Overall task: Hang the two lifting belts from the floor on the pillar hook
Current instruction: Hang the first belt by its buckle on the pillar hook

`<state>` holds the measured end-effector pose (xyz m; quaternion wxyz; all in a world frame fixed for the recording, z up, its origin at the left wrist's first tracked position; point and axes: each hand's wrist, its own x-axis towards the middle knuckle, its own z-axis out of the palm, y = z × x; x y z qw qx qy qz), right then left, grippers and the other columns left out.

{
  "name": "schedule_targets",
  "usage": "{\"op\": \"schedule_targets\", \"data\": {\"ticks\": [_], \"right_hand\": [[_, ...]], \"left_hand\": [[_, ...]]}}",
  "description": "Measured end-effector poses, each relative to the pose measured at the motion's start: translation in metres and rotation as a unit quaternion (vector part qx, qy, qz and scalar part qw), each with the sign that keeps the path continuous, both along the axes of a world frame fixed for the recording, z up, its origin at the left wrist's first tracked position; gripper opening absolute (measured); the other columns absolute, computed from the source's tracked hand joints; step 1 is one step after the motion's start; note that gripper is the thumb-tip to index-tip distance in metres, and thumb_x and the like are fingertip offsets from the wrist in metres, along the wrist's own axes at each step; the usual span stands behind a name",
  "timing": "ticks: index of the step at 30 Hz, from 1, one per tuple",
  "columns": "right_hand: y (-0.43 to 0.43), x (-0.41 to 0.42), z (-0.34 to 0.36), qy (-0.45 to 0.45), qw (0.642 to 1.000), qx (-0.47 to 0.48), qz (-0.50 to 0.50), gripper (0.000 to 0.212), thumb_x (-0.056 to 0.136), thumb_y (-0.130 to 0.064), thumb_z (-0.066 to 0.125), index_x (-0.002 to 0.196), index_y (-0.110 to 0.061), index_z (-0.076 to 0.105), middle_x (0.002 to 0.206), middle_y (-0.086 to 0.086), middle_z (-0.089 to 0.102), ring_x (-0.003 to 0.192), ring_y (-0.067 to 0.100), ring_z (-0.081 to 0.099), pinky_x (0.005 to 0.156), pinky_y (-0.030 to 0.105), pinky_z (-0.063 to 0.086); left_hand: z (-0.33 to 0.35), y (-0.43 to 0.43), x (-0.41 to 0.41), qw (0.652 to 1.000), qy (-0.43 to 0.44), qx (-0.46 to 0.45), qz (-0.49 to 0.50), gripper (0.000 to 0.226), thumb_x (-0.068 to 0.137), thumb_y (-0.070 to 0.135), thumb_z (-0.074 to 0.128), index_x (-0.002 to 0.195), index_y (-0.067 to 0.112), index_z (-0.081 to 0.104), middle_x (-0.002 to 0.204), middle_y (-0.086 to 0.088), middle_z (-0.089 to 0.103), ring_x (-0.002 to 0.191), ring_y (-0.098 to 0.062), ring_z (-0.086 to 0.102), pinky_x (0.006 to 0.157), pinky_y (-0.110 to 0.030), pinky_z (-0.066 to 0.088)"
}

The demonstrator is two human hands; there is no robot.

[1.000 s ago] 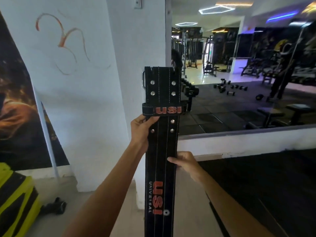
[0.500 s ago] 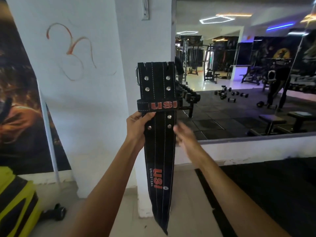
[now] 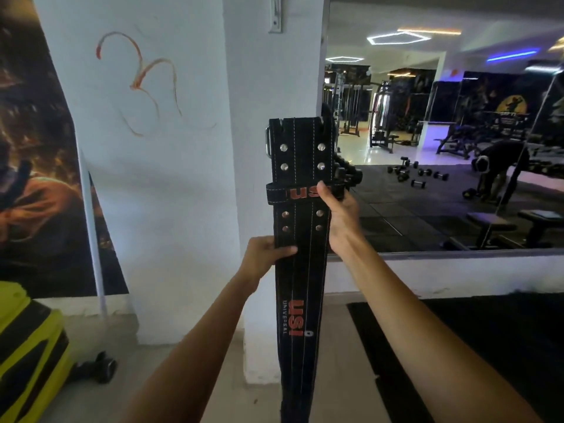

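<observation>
A black lifting belt point(image 3: 300, 276) with red lettering and silver studs hangs upright in front of the white pillar point(image 3: 268, 87). My left hand point(image 3: 265, 257) grips its left edge just below the studs. My right hand point(image 3: 338, 215) holds its right edge higher up, with the thumb on the belt's keeper loop. The buckle end points up. A small metal hook plate point(image 3: 275, 16) sits high on the pillar, well above the belt's top. I see only this one belt.
A large wall mirror point(image 3: 442, 148) fills the right side, reflecting gym machines, dumbbells, benches and a bent-over person. A dumbbell point(image 3: 97, 366) lies on the floor at lower left beside a yellow and black object point(image 3: 27, 355). A black floor mat point(image 3: 488, 346) lies at lower right.
My right hand rose from the belt's middle to the keeper loop and took hold there. My left hand slid down from the loop to below the studs. The belt was lifted slightly.
</observation>
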<state>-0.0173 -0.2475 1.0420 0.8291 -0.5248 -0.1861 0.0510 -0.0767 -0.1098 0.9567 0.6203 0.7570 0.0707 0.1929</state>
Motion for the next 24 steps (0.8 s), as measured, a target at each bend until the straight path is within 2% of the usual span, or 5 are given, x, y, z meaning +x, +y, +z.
{"op": "schedule_targets", "data": {"ticks": [5, 8, 15, 21, 24], "right_hand": [[-0.002, 0.007, 0.009, 0.007, 1.0, 0.021, -0.014, 0.013, 0.076, -0.025, 0.07, 0.086, -0.02, 0.064, 0.096, -0.005, 0.066, 0.103, 0.015, 0.058, 0.105, 0.043, 0.036], [-0.002, 0.005, 0.005, 0.008, 1.0, 0.015, -0.009, 0.006, 0.08, -0.021, 0.067, 0.082, -0.018, 0.062, 0.09, -0.007, 0.064, 0.092, 0.008, 0.058, 0.082, 0.027, 0.042], [0.001, -0.004, -0.006, -0.022, 0.999, -0.023, 0.032, 0.009, 0.079, -0.024, 0.067, 0.085, -0.019, 0.063, 0.093, 0.001, 0.066, 0.099, 0.024, 0.063, 0.089, 0.04, 0.05], [-0.016, -0.013, -0.017, -0.142, 0.984, -0.093, 0.047, 0.02, 0.086, -0.016, 0.059, 0.105, -0.016, 0.058, 0.099, -0.006, 0.065, 0.083, -0.009, 0.065, 0.069, 0.008, 0.05], [-0.028, -0.019, -0.068, -0.123, 0.975, -0.159, 0.096, 0.027, 0.081, -0.032, 0.062, 0.106, -0.023, 0.06, 0.108, -0.003, 0.066, 0.093, -0.004, 0.065, 0.082, 0.02, 0.049]], "left_hand": [[-0.04, -0.007, -0.02, 1.0, 0.011, -0.016, 0.001, 0.023, 0.084, 0.014, 0.066, 0.092, -0.007, 0.068, 0.09, -0.017, 0.073, 0.086, -0.028, 0.071, 0.08, -0.033, 0.058], [-0.063, -0.002, -0.036, 0.993, 0.089, 0.03, -0.075, 0.014, 0.083, 0.008, 0.066, 0.092, -0.002, 0.07, 0.083, -0.002, 0.077, 0.084, -0.021, 0.072, 0.071, -0.023, 0.057], [0.06, -0.013, -0.014, 0.982, -0.139, -0.123, 0.023, 0.018, 0.078, 0.013, 0.072, 0.096, 0.013, 0.07, 0.087, 0.002, 0.072, 0.086, -0.019, 0.066, 0.085, -0.043, 0.05], [0.076, -0.027, -0.017, 0.958, -0.174, -0.223, 0.044, 0.016, 0.077, 0.007, 0.072, 0.092, 0.005, 0.071, 0.086, -0.006, 0.073, 0.086, -0.023, 0.07, 0.08, -0.039, 0.057], [0.085, -0.025, -0.02, 0.96, -0.193, -0.199, 0.035, 0.014, 0.077, 0.006, 0.071, 0.091, 0.004, 0.071, 0.08, -0.002, 0.074, 0.081, -0.02, 0.071, 0.075, -0.034, 0.059]]}}
